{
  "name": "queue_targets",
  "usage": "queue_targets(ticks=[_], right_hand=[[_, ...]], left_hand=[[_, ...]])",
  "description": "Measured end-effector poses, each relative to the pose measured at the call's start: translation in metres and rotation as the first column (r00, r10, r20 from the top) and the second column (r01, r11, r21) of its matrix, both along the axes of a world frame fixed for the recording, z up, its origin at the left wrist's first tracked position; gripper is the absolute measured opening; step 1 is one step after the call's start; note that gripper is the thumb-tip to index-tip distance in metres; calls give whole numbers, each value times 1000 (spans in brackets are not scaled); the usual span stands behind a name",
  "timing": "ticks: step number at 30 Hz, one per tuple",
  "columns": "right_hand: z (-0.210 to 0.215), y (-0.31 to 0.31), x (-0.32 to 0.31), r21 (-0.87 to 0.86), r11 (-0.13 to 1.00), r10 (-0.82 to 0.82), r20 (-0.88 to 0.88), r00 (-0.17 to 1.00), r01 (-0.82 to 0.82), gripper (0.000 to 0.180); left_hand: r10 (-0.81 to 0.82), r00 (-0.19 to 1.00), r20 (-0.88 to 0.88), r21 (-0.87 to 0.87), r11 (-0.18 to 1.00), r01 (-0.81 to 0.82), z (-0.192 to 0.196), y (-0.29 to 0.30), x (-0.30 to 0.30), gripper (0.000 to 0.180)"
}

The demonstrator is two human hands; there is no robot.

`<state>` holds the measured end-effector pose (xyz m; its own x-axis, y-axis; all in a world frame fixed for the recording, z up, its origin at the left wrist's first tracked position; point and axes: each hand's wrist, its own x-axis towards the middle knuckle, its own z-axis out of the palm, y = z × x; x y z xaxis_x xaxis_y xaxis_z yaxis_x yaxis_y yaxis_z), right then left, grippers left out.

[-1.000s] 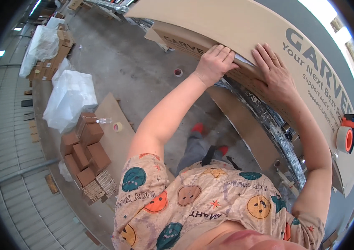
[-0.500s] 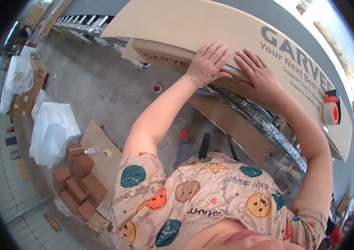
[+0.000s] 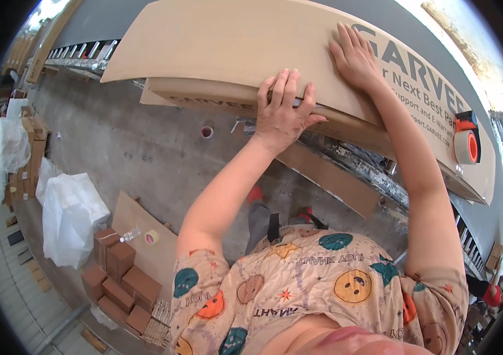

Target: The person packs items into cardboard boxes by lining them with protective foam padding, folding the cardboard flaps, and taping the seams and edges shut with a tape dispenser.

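A long brown cardboard box with dark printing lies in front of me, its top flap standing slightly off the near side. My left hand rests on the flap's near edge, fingers spread over the top and thumb against the side below. A thin pale strip shows in the gap beside that thumb. Flat on the printed top, further back and to the right, is my right hand with its fingers stretched out. At the box's right end sits a tape dispenser with a roll of tape.
A roller conveyor runs beneath the box. On the floor at left are a tape roll, a bulky plastic-wrapped bundle and several small brown boxes. A plastic bottle and another tape roll lie near a cardboard sheet.
My right hand has gone from the flap's near edge to further back on the top. My left hand stays at the edge, its fingers more spread. The whole view has shifted somewhat.
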<state>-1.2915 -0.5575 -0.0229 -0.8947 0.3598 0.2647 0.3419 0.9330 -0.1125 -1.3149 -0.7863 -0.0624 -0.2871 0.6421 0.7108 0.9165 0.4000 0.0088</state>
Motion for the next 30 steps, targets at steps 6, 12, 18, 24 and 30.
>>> queue_targets(ticks=[6,12,18,24,30], right_hand=[[-11,68,-108,-102,966,-247,-96,964,238,59],[22,40,-112,-110,973,-184,159,970,202,57],[23,39,-123,-198,962,-176,74,982,187,52],[26,28,-139,-245,944,-208,81,975,221,42],[46,26,-113,-546,838,-213,-313,925,9,44]], left_hand=[[-1,998,-56,-18,1000,0,3,1,-2,53],[48,992,-115,10,999,-47,-1,-8,-13,53],[-135,987,-85,-10,991,135,22,-16,-25,51],[-374,926,47,-409,839,359,84,22,-30,68],[-392,918,60,-413,827,380,56,28,-31,84]])
